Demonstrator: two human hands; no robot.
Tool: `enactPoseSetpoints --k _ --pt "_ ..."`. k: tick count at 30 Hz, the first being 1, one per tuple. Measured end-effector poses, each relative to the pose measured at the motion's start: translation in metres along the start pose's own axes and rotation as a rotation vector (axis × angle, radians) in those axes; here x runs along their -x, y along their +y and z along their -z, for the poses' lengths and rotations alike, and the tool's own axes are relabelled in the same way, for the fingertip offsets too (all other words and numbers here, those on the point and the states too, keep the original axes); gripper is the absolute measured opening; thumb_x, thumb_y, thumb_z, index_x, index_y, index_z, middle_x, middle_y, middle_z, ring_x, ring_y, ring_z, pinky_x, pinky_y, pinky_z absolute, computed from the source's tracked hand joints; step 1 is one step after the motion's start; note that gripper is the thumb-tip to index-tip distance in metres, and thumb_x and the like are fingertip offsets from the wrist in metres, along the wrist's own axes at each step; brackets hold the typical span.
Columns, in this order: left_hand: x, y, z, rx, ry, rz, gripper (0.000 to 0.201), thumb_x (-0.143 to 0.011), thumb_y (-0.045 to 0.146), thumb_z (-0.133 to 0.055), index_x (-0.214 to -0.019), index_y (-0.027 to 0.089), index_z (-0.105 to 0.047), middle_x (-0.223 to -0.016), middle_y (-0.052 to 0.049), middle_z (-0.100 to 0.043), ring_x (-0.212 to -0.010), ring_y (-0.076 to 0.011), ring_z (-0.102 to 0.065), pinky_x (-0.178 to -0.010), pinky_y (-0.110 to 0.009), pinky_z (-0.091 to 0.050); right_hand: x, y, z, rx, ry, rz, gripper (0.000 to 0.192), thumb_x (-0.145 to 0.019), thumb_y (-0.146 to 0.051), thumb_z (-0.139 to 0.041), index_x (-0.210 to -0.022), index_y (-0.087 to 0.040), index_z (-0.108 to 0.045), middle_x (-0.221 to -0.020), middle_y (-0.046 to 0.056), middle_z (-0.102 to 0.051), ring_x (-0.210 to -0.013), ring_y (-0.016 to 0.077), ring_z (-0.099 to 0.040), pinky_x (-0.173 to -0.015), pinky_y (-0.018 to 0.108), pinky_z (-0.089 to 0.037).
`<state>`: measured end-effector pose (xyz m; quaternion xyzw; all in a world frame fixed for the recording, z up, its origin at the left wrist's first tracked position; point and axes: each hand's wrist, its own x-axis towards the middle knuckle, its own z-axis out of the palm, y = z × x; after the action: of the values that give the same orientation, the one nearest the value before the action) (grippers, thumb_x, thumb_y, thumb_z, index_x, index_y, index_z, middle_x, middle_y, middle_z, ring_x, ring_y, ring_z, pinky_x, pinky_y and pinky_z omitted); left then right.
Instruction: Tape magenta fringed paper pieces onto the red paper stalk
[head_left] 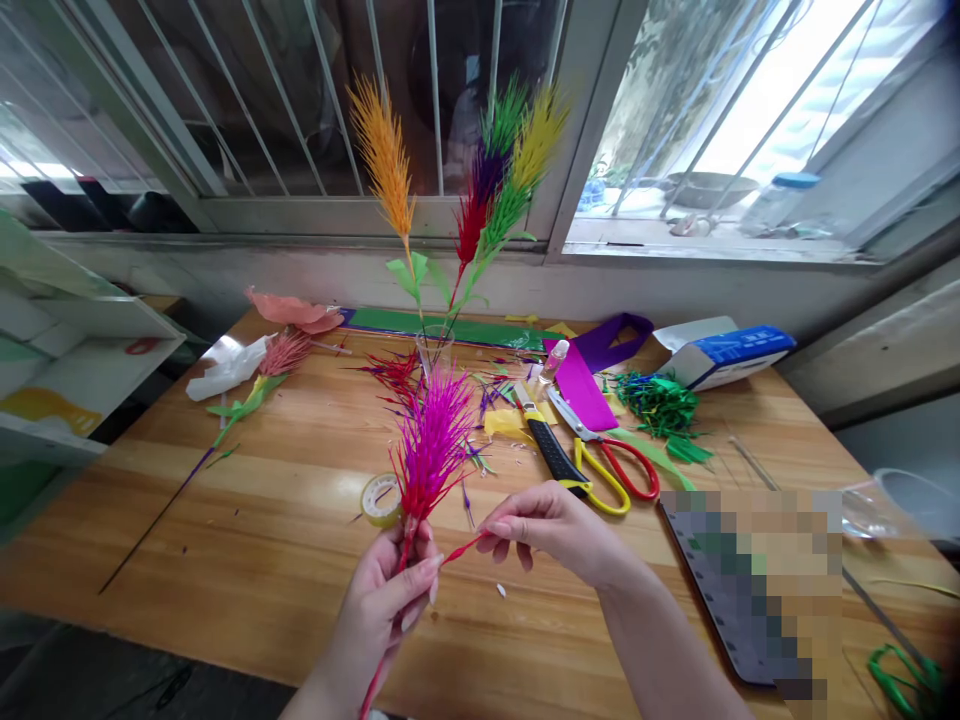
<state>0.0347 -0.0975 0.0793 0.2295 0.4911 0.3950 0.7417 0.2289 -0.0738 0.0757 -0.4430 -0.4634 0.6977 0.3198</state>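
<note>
My left hand (396,588) is closed round the red-wrapped stem of a bristly pink-and-red artificial flower spike (435,435), just below its head. The spike stands upright over the table, and its stem runs down past my wrist. To the right, my right hand (546,528) pinches the end of a thin, twisted red paper strip (463,548). The strip's other end meets my left thumb and fingertips. Behind my left hand lies a roll of clear yellowish tape (381,500), partly hidden by the flower spike.
Red-and-yellow scissors (611,460) and a black utility knife (553,450) lie right of centre. Behind stand orange (386,150) and multicoloured spikes (499,180) in a clear cup. A pink flower (283,355) lies left; a blue box (739,355) and green shreds (660,400) sit right.
</note>
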Motion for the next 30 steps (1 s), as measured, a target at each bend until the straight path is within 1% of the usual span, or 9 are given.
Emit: enactPoseSetpoints --k 6,10,13,16,18,21,24,27,30 --pt "0.000 0.001 0.000 0.007 0.008 0.008 0.034 -0.056 0.025 -0.071 -0.083 0.015 -0.053 -0.056 0.006 -0.050 -0.033 0.0025 -0.025 -0.034 -0.014 -0.007 -0.001 -0.002 0.006 0.023 -0.037 -0.014 0.022 -0.068 -0.032 -0.066 -0.077 -0.013 -0.071 -0.072 0.008 -0.070 -0.060 0.0120 -0.061 -0.043 0.017 -0.042" --pt "-0.001 0.004 0.006 0.022 0.028 -0.029 0.034 -0.055 0.025 -0.071 -0.083 0.015 -0.054 -0.059 0.005 -0.051 -0.033 0.0025 -0.024 -0.034 -0.015 -0.006 -0.007 0.003 0.009 -0.075 0.017 -0.024 0.031 -0.068 -0.040 -0.065 -0.079 -0.011 -0.068 -0.078 0.011 -0.070 -0.061 0.0130 -0.062 -0.040 0.016 -0.041" --pt "-0.001 0.008 0.010 0.027 0.043 -0.052 0.035 -0.056 0.026 -0.071 -0.084 0.015 -0.054 -0.057 0.005 -0.051 -0.032 0.0020 -0.022 -0.034 -0.016 -0.006 -0.014 0.006 0.004 -0.104 0.053 -0.046 0.046 -0.074 -0.054 -0.052 -0.076 -0.009 -0.065 -0.069 0.010 -0.068 -0.055 0.0116 -0.060 -0.037 0.016 -0.040" --pt "0.000 0.011 0.013 0.050 0.068 -0.069 0.036 -0.054 0.026 -0.072 -0.084 0.015 -0.054 -0.058 0.004 -0.051 -0.033 0.0020 -0.022 -0.034 -0.016 -0.007 -0.021 0.004 -0.009 -0.062 -0.024 -0.112 0.056 -0.076 -0.060 -0.043 -0.064 -0.009 -0.063 -0.054 0.007 -0.064 -0.044 0.0091 -0.055 -0.034 0.015 -0.037" --pt "0.000 0.011 0.015 0.053 0.085 -0.079 0.036 -0.054 0.026 -0.072 -0.083 0.015 -0.054 -0.058 0.004 -0.051 -0.033 0.0020 -0.022 -0.034 -0.016 -0.008 -0.024 0.002 -0.018 -0.032 -0.077 -0.141 0.054 -0.073 -0.059 -0.048 -0.057 -0.009 -0.061 -0.049 0.005 -0.062 -0.038 0.0073 -0.052 -0.034 0.015 -0.035" --pt "0.000 0.009 0.019 0.062 0.096 -0.112 0.035 -0.054 0.027 -0.072 -0.081 0.015 -0.054 -0.058 0.004 -0.051 -0.035 0.0018 -0.026 -0.035 -0.015 -0.010 -0.029 -0.003 -0.024 -0.006 -0.078 -0.157 0.043 -0.065 -0.052 -0.062 -0.054 -0.011 -0.060 -0.046 0.003 -0.062 -0.035 0.0059 -0.049 -0.035 0.015 -0.035" --pt "0.001 0.009 0.024 0.083 0.121 -0.134 0.036 -0.053 0.027 -0.074 -0.081 0.014 -0.055 -0.060 0.004 -0.052 -0.037 0.0011 -0.030 -0.036 -0.014 -0.013 -0.033 -0.009 -0.022 0.041 -0.069 -0.131 0.037 -0.062 -0.047 -0.067 -0.058 -0.011 -0.062 -0.052 0.004 -0.065 -0.039 0.0068 -0.052 -0.039 0.017 -0.039" --pt "0.003 0.010 0.030 0.074 0.133 -0.137 0.034 -0.055 0.027 -0.072 -0.082 0.015 -0.054 -0.061 0.004 -0.051 -0.036 0.0013 -0.025 -0.035 -0.015 -0.011 -0.036 -0.017 -0.016 0.117 -0.089 -0.087 0.031 -0.064 -0.042 -0.067 -0.062 -0.011 -0.066 -0.060 0.006 -0.068 -0.045 0.0078 -0.056 -0.044 0.018 -0.043" --pt "0.005 0.013 0.037 0.070 0.127 -0.140 0.032 -0.058 0.026 -0.070 -0.084 0.015 -0.054 -0.060 0.005 -0.050 -0.035 0.0012 -0.021 -0.033 -0.015 -0.008 -0.039 -0.024 -0.012 0.163 -0.105 -0.063 0.026 -0.064 -0.038 -0.068 -0.064 -0.011 -0.067 -0.061 0.006 -0.068 -0.047 0.0087 -0.057 -0.045 0.019 -0.044"
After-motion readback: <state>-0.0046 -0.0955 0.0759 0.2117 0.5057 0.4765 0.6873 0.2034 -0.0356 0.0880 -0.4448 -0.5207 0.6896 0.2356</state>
